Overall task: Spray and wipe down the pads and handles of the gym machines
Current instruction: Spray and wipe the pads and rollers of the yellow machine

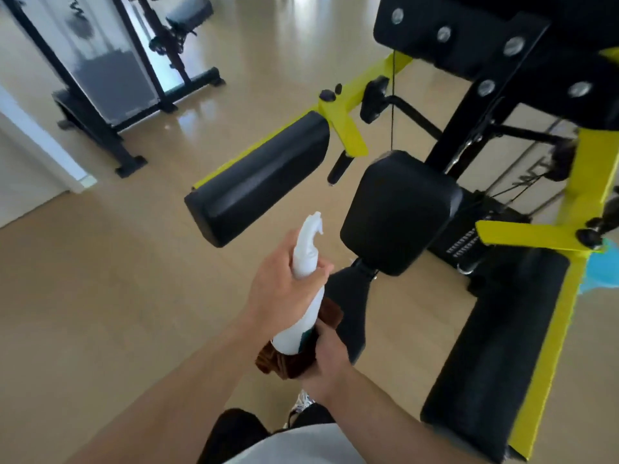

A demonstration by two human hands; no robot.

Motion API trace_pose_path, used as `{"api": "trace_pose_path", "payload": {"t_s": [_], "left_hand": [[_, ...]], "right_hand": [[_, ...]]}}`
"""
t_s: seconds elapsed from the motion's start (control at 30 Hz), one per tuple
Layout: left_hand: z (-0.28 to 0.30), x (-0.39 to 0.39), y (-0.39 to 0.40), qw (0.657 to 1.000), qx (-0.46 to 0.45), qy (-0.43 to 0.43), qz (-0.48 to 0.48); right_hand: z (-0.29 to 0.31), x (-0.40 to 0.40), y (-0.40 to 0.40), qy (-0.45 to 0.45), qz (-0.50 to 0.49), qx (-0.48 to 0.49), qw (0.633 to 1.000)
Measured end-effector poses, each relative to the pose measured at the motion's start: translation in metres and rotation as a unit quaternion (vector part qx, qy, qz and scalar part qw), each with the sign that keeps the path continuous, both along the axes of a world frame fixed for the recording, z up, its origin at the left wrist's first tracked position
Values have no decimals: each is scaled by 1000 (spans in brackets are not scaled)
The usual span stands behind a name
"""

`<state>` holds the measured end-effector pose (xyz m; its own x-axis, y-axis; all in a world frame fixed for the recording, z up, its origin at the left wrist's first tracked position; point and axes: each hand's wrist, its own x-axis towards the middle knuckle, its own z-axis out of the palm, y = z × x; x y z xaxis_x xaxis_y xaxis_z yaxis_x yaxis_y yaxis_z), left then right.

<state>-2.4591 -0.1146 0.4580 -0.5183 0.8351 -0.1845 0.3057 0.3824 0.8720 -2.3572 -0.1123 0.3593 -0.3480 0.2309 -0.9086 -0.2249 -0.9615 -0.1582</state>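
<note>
Between my two hands, low in the middle of the view, sits the spray bottle [306, 289], nozzle up and pointing toward the machine [502, 135]. My left hand [281, 283] wraps the bottle's neck just under the trigger head, fingers [323, 271] curled round the far side with the tips showing against the white plastic. My right hand [330, 358] grips the bottle's base together with a brown cloth [284, 361] bunched beneath and behind it; those fingers are closed, though most of them hide under the cloth.

I judge the step in hand to be spraying the pads, and no finger seems to be on the trigger yet. To do it well I should settle the bottle in one hand, free the cloth into the other, and aim the nozzle squarely at one pad, not at the gap between them. The long pad [258, 179] lies ahead and to the left of the nozzle, near but apart from it; the seat pad [398, 212] lies ahead and to the right, about as near. A second long pad [495, 346] runs down the right side, beside my right forearm. A handle [339, 167] hangs between the two nearer pads. A light mist is enough; heavy spray would run onto the floor [117, 296] below.
</note>
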Motion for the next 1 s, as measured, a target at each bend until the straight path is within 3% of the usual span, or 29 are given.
{"api": "trace_pose_path", "payload": {"t_s": [0.23,0.37,0.53,0.67,0.83,1.0], "left_hand": [[4,-46,83,986,-50,-21,-156],[-5,-65,120,969,-76,-18,-233],[-3,-81,148,943,-77,-14,-324],[-3,-86,160,933,-71,-1,-354],[-3,-81,165,921,-44,42,-385],[5,-63,173,927,-55,36,-370]], "right_hand": [[-12,-29,40,-160,-50,140,976],[5,-17,75,-277,-240,209,907],[58,25,92,-321,-347,274,838],[84,46,93,-374,-375,311,789],[101,56,98,-427,-349,356,755],[118,84,153,-425,-286,402,759]]}}
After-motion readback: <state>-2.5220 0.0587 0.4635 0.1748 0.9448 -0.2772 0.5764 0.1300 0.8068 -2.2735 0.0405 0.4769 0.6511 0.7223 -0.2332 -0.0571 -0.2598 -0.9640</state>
